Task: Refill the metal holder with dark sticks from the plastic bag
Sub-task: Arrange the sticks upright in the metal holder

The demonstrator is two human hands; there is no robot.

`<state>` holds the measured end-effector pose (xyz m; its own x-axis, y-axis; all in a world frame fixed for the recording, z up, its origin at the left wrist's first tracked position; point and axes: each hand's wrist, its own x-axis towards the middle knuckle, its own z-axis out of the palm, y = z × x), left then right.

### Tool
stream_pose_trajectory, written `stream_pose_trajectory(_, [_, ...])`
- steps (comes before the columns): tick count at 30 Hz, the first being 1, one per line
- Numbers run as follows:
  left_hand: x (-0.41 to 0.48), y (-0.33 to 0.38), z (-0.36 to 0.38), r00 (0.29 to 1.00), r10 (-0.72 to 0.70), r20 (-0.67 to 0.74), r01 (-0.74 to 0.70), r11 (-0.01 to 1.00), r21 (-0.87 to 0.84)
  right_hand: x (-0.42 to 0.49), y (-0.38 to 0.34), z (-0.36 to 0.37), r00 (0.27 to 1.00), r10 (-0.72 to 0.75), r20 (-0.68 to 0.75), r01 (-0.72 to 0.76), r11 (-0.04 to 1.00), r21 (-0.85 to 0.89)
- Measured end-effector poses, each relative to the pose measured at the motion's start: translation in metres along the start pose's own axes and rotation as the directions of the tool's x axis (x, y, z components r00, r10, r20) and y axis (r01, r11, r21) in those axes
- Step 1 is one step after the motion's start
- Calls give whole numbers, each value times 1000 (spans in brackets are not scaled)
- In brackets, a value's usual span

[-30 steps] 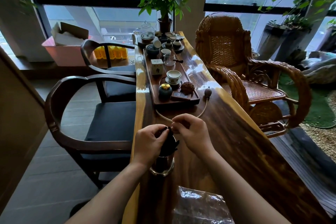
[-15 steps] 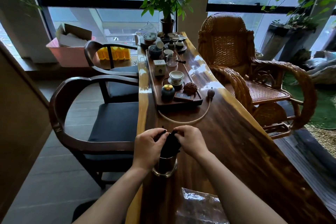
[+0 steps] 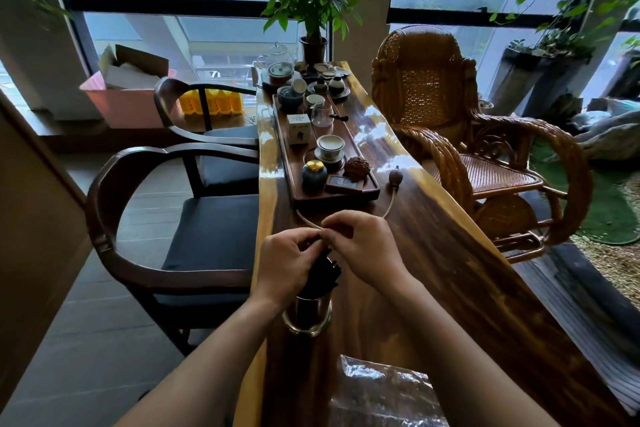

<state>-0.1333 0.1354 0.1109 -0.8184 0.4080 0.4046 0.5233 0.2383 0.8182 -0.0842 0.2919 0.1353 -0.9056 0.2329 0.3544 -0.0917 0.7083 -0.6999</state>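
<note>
head view, single frame.

- left hand [image 3: 287, 263]: fingers [image 3: 304, 240] curled round the upper part of a bundle of thin dark sticks [image 3: 323, 274], grasping it from the left side.
- right hand [image 3: 363, 250]: fingers [image 3: 337, 227] bent, thumb and forefinger closed in a pinch at the top ends of the dark sticks. the two hands meet tip to tip over the bundle.
- dark sticks stand upright, slightly fanned, with lower ends inside the round shiny metal holder [image 3: 308, 315]. the holder sits directly below the fingers on the long glossy wooden bench [image 3: 450, 288], close to its left edge.
- crinkled clear plastic bag [image 3: 381, 392]: lying flat on the bench, below the fingers and a little to the right, under the right forearm, apart from the holder. contents cannot be made out.
- just beyond the fingers: a pale cord [image 3: 389, 204] curves across the bench and ends in a brown bulb [image 3: 396, 177].
- further beyond: long dark wooden tray [image 3: 370, 189] carrying a dark blue jar with gold lid [image 3: 314, 174], a white lidded cup on a saucer [image 3: 330, 147] and a brown cone-shaped ornament [image 3: 356, 167].
- left of the fingers: dark wooden armchair with black cushion [image 3: 211, 236]. right of them: woven rattan rocking chair [image 3: 433, 97].
</note>
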Motion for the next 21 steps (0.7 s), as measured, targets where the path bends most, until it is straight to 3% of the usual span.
stream_pose_trajectory(6, [0,-5,-5,1000,5,-30,-4,1000,12,-5,13,0,969,187,160,-227,933,280])
stream_pose_trajectory(7, [-1,-6,-5,999,6,-46,-5,1000,24,-6,18,1,962,232,144,-260,939,224])
stream_pose_trajectory(10, [-3,-9,-5,997,-5,-76,10,998,64,-15,32,6,942,308,134,-275,936,-220])
stream_pose_trajectory(11, [-4,-10,-5,997,-10,-72,15,997,71,-19,34,9,927,335,165,-285,920,-270])
stream_pose_trajectory(16, [-6,-7,-5,997,-23,-75,30,996,90,-25,34,23,897,412,161,-348,883,-315])
stream_pose_trajectory(21, [-7,-4,-7,997,-47,-60,52,995,80,-24,31,25,918,378,120,-326,891,-316])
